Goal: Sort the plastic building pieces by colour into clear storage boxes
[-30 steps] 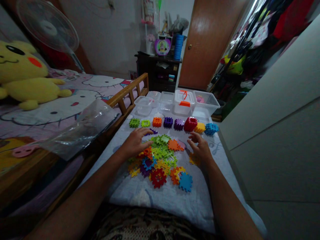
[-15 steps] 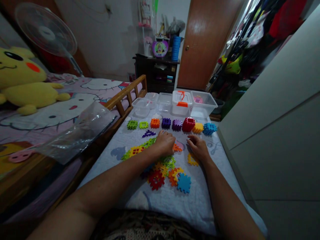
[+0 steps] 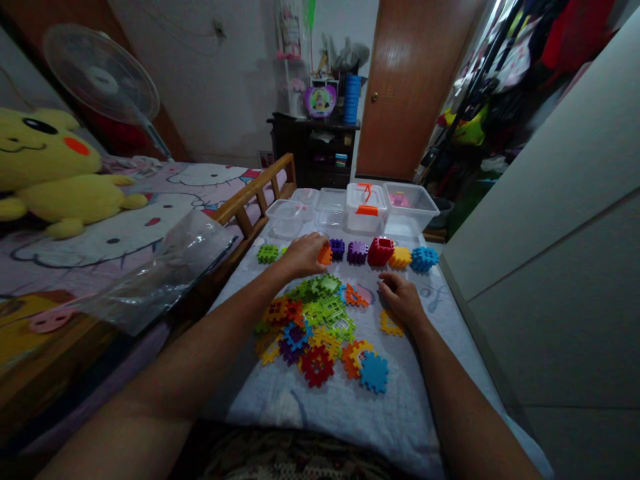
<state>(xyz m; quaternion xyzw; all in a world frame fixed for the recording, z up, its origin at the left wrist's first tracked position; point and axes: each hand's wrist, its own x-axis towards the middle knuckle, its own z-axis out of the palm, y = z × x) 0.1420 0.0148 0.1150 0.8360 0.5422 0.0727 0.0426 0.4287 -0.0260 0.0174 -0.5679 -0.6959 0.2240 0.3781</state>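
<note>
My left hand (image 3: 304, 257) has its fingers closed around a stack of orange toothed building tiles (image 3: 325, 255) in the row across the mattress-like surface. Part of the orange stack hides behind the fingers. My right hand (image 3: 401, 297) rests lower right, fingers loosely bent and apart, holding nothing. A yellow frame-shaped tile (image 3: 391, 323) lies beside its wrist. Between my arms spreads a loose heap of green tiles (image 3: 325, 310), with a red tile (image 3: 317, 366), a blue tile (image 3: 374, 372) and several others. Orange tiles (image 3: 356, 295) lie near the heap's right edge.
Further stacks continue the row: green (image 3: 268, 253), dark purple (image 3: 337, 249), purple (image 3: 357, 252), red (image 3: 381, 251), yellow (image 3: 401, 257) and blue (image 3: 425, 259). Behind them stand clear plastic boxes (image 3: 284, 219) and a lidded box (image 3: 367, 208). A wooden rail (image 3: 255, 193) borders the left; a white cabinet (image 3: 550, 267) the right.
My left hand has moved from above the heap, left and away from me, to the orange stack, uncovering more of the heap. My right hand stays nearly still. The view has shifted slightly.
</note>
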